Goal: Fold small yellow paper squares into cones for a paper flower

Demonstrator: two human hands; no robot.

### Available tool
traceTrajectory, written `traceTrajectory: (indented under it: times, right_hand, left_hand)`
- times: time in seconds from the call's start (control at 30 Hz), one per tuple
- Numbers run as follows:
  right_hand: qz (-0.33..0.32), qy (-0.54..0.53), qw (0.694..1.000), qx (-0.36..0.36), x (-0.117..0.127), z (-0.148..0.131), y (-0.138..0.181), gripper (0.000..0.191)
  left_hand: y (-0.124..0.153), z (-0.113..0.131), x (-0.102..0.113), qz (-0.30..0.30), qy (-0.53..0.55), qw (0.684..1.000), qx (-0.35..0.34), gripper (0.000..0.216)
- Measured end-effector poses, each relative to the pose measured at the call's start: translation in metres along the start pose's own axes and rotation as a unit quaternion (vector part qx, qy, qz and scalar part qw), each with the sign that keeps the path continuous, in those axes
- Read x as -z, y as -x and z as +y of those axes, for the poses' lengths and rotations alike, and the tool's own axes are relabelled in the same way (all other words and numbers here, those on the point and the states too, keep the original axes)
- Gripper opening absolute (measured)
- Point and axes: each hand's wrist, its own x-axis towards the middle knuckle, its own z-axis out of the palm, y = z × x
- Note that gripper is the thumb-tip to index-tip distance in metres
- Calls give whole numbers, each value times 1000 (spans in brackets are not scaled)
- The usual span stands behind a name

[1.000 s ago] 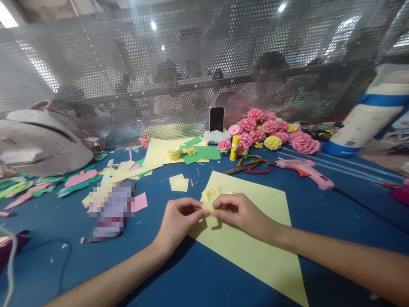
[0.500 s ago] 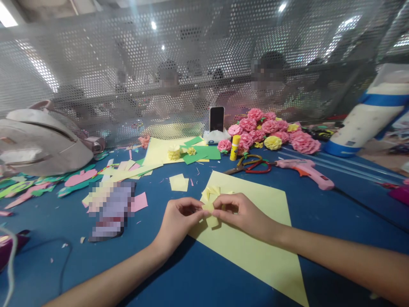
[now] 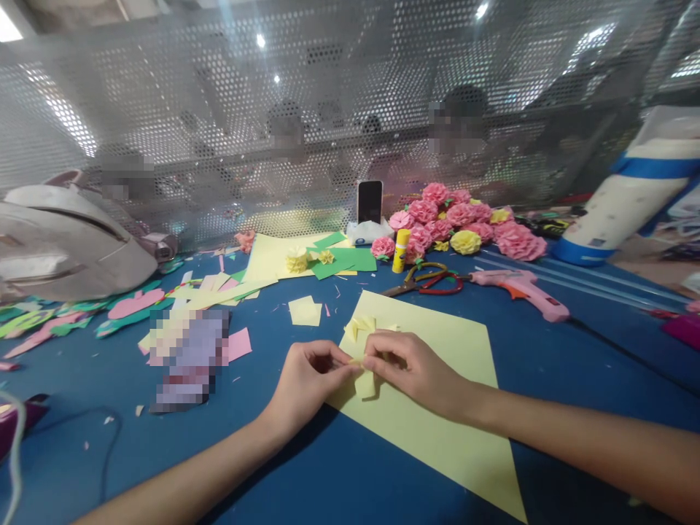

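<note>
My left hand [image 3: 317,372] and my right hand [image 3: 407,368] meet over a large pale yellow sheet of paper [image 3: 448,415]. Between their fingertips they pinch a small yellow paper piece [image 3: 365,386]; its lower end hangs down toward me, and the upper part is mostly hidden by the fingers. Thumb and forefinger are closed on it in both hands. Just beyond the fingers, folded yellow paper pieces [image 3: 359,327] lie on the sheet. A few small yellow squares [image 3: 305,311] rest on the blue table to the left.
Scissors [image 3: 432,281], a glue stick [image 3: 401,251] and a pink glue gun [image 3: 522,290] lie beyond the sheet. Pink paper flowers [image 3: 462,219] are heaped behind them, near a phone [image 3: 370,202]. Paper scraps [image 3: 131,302] and a bag [image 3: 71,244] occupy the left; a large bottle [image 3: 628,197] stands right.
The small paper piece has tilted between my fingertips, its lower end now hanging slightly lower. Both hands have stayed almost in place.
</note>
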Motion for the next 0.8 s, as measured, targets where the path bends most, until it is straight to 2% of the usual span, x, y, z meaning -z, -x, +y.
traceTrajectory:
  times: [0.17, 0.33, 0.5, 0.8]
  right_hand:
    - [-19, 9, 999, 49, 1, 2, 1, 38]
    - [-17, 10, 999, 39, 0, 6, 1, 40]
    - [-35, 18, 998, 48, -2, 9, 0, 50]
    - [-32, 39, 996, 78, -2, 8, 1, 54]
  left_hand:
    - [2, 1, -1, -30, -1, 999, 13, 27]
    - [1, 1, -1, -40, 4, 999, 20, 26]
    - [0, 1, 0, -25, 21, 999, 21, 26]
    - [0, 5, 2, 0, 57, 998, 29, 31]
